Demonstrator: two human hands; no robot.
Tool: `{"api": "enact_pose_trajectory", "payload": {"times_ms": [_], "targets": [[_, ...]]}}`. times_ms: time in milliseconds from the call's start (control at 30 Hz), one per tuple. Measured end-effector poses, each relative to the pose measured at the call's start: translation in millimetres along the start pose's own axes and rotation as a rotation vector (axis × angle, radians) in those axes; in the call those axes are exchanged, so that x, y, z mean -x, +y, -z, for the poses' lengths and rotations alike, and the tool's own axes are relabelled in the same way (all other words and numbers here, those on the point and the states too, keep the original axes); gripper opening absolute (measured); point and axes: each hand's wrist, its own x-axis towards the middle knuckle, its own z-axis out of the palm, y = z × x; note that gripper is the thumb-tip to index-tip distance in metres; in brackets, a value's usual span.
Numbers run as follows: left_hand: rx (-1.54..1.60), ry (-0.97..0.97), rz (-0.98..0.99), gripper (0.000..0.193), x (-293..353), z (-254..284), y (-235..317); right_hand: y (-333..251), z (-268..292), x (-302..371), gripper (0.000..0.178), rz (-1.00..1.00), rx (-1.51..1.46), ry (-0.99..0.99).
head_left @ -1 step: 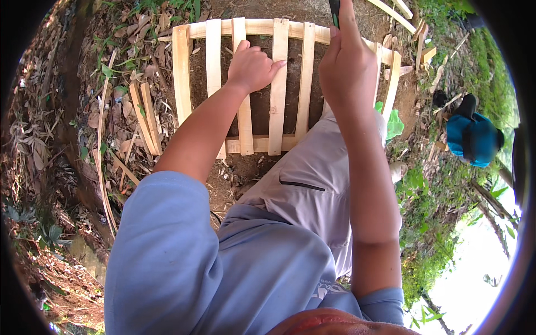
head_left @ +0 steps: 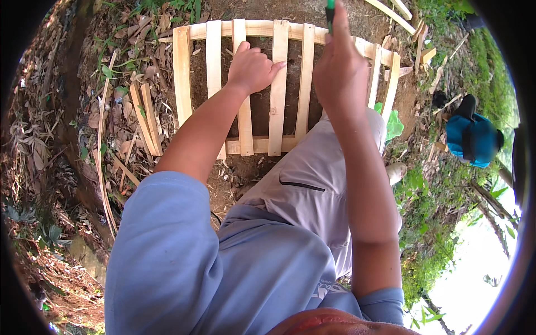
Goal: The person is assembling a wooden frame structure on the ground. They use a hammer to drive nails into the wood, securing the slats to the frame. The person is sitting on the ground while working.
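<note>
A frame of pale wooden slats [head_left: 277,106] lies on the ground in front of me, its slats running across a far rail [head_left: 254,28] and a near rail [head_left: 259,145]. My left hand [head_left: 251,70] is closed around one slat [head_left: 244,120] near its far end, and its thumb rests against the slat to the right. Raised over the frame's right part, my right hand [head_left: 340,78] grips a tool by its black and green handle [head_left: 330,15]. The tool's head is out of view past the upper edge.
Loose wood strips [head_left: 145,120] lie on dry leaves at left, with more strips [head_left: 397,14] at upper right. A person in a teal top [head_left: 474,137] is off to the right. My bent leg [head_left: 312,173] reaches the frame's near right side. Green plants grow at right.
My right hand has shifted slightly left, and more of the tool's green part shows. My left hand stays in place on the slat.
</note>
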Motion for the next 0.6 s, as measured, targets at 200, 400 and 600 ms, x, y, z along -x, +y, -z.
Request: {"api": "enact_pose_trajectory", "payload": {"times_ms": [200, 400, 600], "targets": [[-0.022, -0.041, 0.014, 0.076, 4.8, 0.6, -0.8, -5.2, 11.5, -7.1, 0.061, -0.137, 0.143, -0.375], [-0.033, -0.015, 0.007, 0.078, -1.0, -1.1, -0.2, -2.4, 0.4, -7.2, 0.057, -0.161, 0.212, -0.330], [-0.020, -0.038, 0.019, 0.071, 2.9, -3.0, -3.8, -30.5, 35.5, -35.0, 0.054, -0.187, 0.041, -0.288]]}}
